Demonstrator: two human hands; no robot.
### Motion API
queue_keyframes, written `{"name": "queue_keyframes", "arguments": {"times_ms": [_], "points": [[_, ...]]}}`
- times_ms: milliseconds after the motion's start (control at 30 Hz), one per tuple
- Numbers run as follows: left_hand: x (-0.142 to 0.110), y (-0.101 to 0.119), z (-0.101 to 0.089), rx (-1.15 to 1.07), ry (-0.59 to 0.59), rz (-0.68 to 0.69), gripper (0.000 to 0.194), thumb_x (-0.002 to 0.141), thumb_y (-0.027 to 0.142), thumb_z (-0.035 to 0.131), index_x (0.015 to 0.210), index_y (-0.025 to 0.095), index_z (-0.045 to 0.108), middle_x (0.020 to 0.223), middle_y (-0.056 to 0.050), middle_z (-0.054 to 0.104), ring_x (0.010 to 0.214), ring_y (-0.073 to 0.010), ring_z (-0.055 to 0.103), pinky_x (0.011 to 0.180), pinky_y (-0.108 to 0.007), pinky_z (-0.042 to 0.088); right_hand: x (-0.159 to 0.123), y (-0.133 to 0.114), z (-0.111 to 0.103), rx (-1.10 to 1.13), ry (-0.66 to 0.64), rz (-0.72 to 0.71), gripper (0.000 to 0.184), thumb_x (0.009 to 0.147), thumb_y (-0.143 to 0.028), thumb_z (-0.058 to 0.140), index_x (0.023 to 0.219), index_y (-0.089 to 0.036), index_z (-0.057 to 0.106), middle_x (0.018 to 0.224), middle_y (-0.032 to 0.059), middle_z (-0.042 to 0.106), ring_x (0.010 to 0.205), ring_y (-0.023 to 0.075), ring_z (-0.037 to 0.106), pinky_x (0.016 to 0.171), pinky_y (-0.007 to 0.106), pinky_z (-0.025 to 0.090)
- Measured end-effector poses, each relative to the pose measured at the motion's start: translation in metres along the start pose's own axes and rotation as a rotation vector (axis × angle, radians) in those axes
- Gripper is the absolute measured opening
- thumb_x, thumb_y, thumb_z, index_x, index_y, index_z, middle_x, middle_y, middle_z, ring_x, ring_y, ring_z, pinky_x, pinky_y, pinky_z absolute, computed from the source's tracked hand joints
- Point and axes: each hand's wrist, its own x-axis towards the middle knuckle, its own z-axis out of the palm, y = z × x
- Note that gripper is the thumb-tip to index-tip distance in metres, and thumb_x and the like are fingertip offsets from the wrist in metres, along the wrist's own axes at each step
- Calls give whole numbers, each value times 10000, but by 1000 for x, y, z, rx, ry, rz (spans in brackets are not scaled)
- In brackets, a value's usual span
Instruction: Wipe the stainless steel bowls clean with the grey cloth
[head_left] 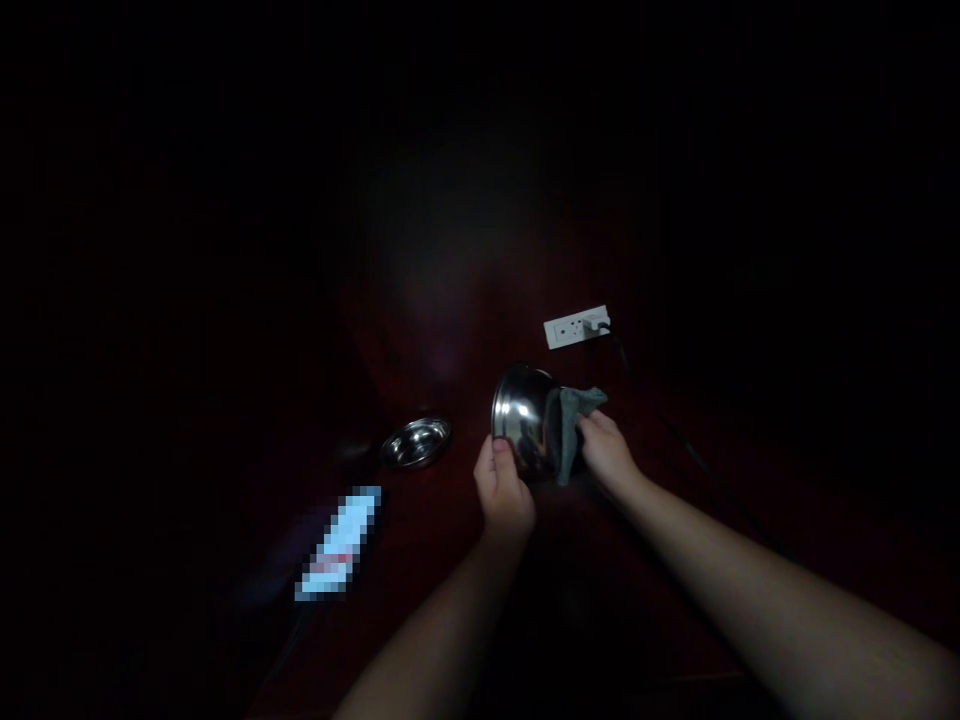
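A shiny steel bowl [523, 420] is tipped on its side, its rim facing left. My left hand [506, 497] is closed on the rim, the thumb lying over the outer wall and the fingers partly behind it. At the bowl's right end, a grey-green cloth [570, 432] lies against the metal. My right hand [612, 457] is closed on this cloth; some of its fingers are hidden behind the fabric. To the left of the bowl, a shallow round steel dish or lid [417, 446] rests on the dark red surface, touched by neither hand.
A white power outlet [576, 328] with a plug and dark cord is beyond the bowl. At the lower left, a lit screen [339, 543], blurred out, has a thin cable near its lower end. Another dark cord runs at the right. Most surroundings are too dark to make out.
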Motion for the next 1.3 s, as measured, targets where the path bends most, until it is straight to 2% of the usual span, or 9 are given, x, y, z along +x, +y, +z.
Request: {"name": "queue_keyframes", "arguments": {"times_ms": [200,333,500,633,900,1033,1133,1200,1300], "points": [[8,-12,-14,-59,115,80,455,861,561,393,843,162,610,756,-62,662,724,-176,642,666,-287,524,-11,-1,8,-99,-150,-8,220,709,-385,562,616,-186,556,536,-19,572,506,145,514,500,266,407],[8,-16,-19,-26,148,78,487,874,575,350,862,160,605,786,-60,668,731,-172,656,697,-291,533,-21,-9,13,-101,-295,-75,149,738,-307,531,691,-179,593,635,7,636,585,156,577,580,287,467],[0,-12,-15,67,19,48,501,873,583,345,1043,173,576,1004,-105,673,924,-211,655,803,-315,531,-31,-19,16,-93,-369,-224,137,723,-191,521,811,-192,627,745,16,684,696,177,624,705,331,517],[-2,-9,-14,122,-30,18,509,871,589,351,1031,162,577,994,-107,681,928,-215,657,797,-302,534,-36,-22,15,-87,-419,-361,205,749,-156,505,900,-188,639,926,42,696,862,204,636,825,361,497],[-2,-13,-20,248,-276,138,486,879,540,392,1151,159,526,1115,-119,629,1018,-244,617,884,-366,495,-42,-24,8,-199,-524,-506,400,851,-188,447,1243,-219,520,1309,64,540,1170,240,521,988,394,423],[-4,-10,-21,340,-413,178,449,915,490,331,1105,162,569,1087,-115,642,993,-236,620,863,-354,494,-46,-25,6,-214,-459,-568,503,907,-262,374,1407,-224,330,1448,52,390,1340,234,345,1110,412,294],[-6,-5,-20,419,-494,303,417,940,416,298,1126,164,575,1095,-108,640,971,-215,618,831,-331,490,-45,-25,6,-228,-386,-691,560,925,-318,319,1464,-227,194,1532,29,225,1413,219,177,1160,433,171],[-7,-1,-19,489,-519,410,388,945,366,297,1090,152,586,1052,-111,647,912,-198,622,781,-311,488,-43,-27,5,-242,-359,-766,544,931,-334,297,1461,-246,207,1554,11,149,1420,223,151,1161,453,151],[-7,4,-18,635,-542,491,336,939,311,310,895,138,594,826,-90,643,713,-162,599,660,-278,465,-39,-31,2,-258,-335,-812,503,936,-342,300,1433,-269,288,1549,8,168,1412,235,182,1153,474,170]]}}
